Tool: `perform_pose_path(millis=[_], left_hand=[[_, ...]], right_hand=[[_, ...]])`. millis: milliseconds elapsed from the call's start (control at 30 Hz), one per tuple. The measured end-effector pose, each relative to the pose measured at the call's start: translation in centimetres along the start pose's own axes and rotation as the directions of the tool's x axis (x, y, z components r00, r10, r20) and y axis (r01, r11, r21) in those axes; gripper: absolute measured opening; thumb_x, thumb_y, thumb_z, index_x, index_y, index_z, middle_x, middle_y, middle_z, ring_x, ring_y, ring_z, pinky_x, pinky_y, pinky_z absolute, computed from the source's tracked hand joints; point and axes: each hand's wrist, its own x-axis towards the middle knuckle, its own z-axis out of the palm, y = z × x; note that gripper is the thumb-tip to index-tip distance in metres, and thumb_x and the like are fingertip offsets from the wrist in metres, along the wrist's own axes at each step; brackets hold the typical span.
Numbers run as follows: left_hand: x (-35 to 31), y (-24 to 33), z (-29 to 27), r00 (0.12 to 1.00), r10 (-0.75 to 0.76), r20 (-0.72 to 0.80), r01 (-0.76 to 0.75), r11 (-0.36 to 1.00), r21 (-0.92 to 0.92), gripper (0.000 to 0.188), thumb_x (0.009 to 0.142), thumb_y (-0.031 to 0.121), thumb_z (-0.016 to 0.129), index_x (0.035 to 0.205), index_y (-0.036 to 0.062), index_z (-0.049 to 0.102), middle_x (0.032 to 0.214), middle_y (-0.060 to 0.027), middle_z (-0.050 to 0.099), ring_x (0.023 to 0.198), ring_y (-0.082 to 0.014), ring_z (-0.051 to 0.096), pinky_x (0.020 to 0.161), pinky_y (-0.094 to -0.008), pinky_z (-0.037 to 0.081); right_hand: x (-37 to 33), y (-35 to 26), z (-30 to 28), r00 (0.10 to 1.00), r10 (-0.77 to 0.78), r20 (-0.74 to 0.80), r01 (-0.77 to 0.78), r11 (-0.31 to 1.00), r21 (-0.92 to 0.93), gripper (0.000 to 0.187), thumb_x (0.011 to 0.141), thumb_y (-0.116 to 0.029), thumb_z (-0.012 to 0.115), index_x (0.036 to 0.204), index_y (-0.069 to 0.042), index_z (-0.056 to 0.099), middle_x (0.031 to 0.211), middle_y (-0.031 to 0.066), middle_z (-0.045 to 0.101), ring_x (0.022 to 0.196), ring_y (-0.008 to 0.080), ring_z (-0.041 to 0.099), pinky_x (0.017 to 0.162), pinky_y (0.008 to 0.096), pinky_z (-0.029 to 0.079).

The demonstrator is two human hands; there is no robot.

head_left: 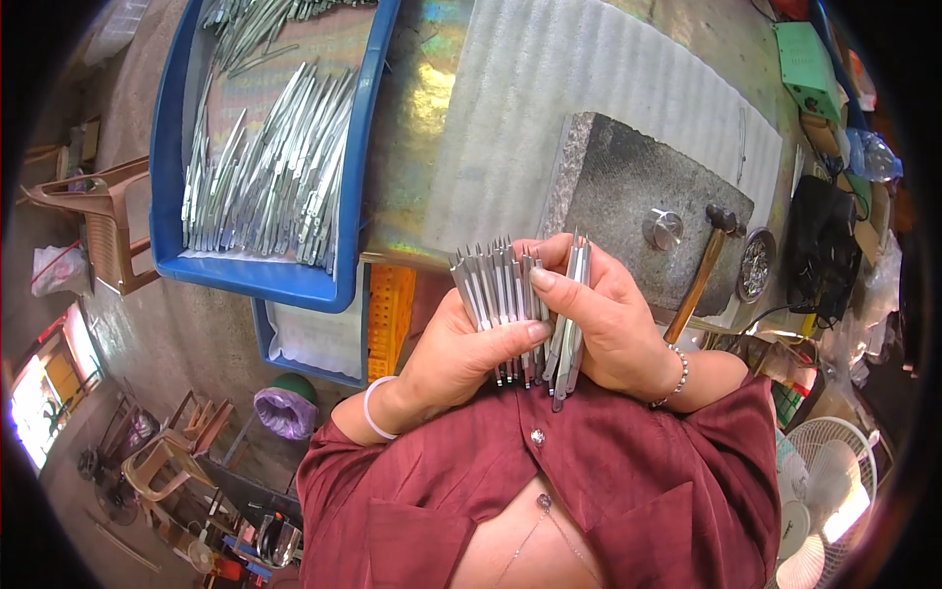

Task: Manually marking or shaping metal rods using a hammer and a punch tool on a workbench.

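Note:
In front of my chest, both hands hold slim silver metal pieces with sharp points facing up. My left hand (456, 344) is closed round a fanned bundle of these pointed metal pieces (494, 285), its thumb lying across them. Right beside it, my right hand (620, 312) grips a smaller bunch of the same pieces (566, 344) between thumb and fingers. The two hands almost touch, and the fingers behind the bundles are partly hidden. Many similar pieces (285, 167) lie in a blue tray (257, 282) at the far left.
On the bench, a white foam sheet (510, 137) lies under a dark stone block (628, 182). A metal cylinder (664, 229) and a hammer (695, 285) rest on the block, beside a round dish (756, 267). An orange crate (391, 314) and a fan (834, 461) stand lower down.

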Motion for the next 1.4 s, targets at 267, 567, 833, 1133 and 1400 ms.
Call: perform_pose_path(millis=[267, 567, 833, 1133, 1400], left_hand=[[0.1, -0.1, -0.3, 1.000, -0.022, -0.004, 0.022, 0.999, -0.023, 0.035, 0.083, 0.001, 0.064, 0.117, 0.0042, 0.053, 0.095, 0.0010, 0.062, 0.084, -0.0072, 0.059, 0.074, -0.0223, 0.050], [0.6, -0.1, -0.5, 0.997, -0.080, 0.003, 0.080, 0.993, -0.089, 0.035, 0.084, -0.001, 0.063, 0.117, 0.0034, 0.053, 0.094, 0.0003, 0.062, 0.085, -0.0082, 0.060, 0.074, -0.0233, 0.051], [0.4, -0.1, -0.4, 0.998, -0.056, -0.014, 0.054, 0.996, -0.070, 0.033, 0.084, 0.000, 0.063, 0.116, 0.0037, 0.054, 0.096, -0.0002, 0.062, 0.085, -0.0080, 0.060, 0.075, -0.0235, 0.051], [-0.1, -0.2, -0.7, 0.990, -0.083, 0.112, 0.086, 0.996, -0.021, 0.030, 0.087, 0.011, 0.064, 0.114, 0.0015, 0.055, 0.100, -0.0011, 0.061, 0.090, -0.0080, 0.057, 0.078, -0.0235, 0.047], [-0.3, 0.1, -1.3, 0.952, -0.120, 0.282, 0.186, 0.957, -0.223, 0.040, 0.087, 0.005, 0.062, 0.124, 0.0000, 0.048, 0.110, -0.0077, 0.058, 0.101, -0.0149, 0.058, 0.088, -0.0297, 0.047]], right_hand=[[0.2, 0.4, -0.2, 0.990, -0.138, -0.004, 0.136, 0.984, -0.117, 0.011, 0.088, -0.004, 0.059, 0.096, -0.001, 0.052, 0.113, 0.0098, 0.054, 0.096, 0.0125, 0.054, 0.083, 0.0268, 0.047], [0.6, 0.3, -0.5, 0.996, -0.084, -0.031, 0.082, 0.994, -0.073, 0.013, 0.086, -0.003, 0.061, 0.093, -0.003, 0.050, 0.109, 0.0084, 0.053, 0.094, 0.0118, 0.054, 0.082, 0.0263, 0.046], [0.5, 0.5, -0.6, 0.994, -0.087, -0.061, 0.082, 0.994, -0.079, 0.012, 0.086, -0.002, 0.062, 0.093, -0.003, 0.052, 0.107, 0.0071, 0.056, 0.093, 0.0123, 0.055, 0.081, 0.0273, 0.047], [-0.1, -0.5, 0.1, 0.996, 0.074, 0.044, -0.068, 0.989, -0.134, 0.026, 0.087, -0.005, 0.061, 0.111, 0.000, 0.053, 0.095, 0.0028, 0.061, 0.083, 0.0075, 0.058, 0.072, 0.0213, 0.048], [-0.9, -0.5, -0.4, 0.997, 0.010, 0.076, 0.005, 0.981, -0.195, 0.022, 0.092, -0.009, 0.055, 0.111, 0.001, 0.057, 0.094, 0.0038, 0.064, 0.084, 0.0087, 0.060, 0.076, 0.0229, 0.049]])
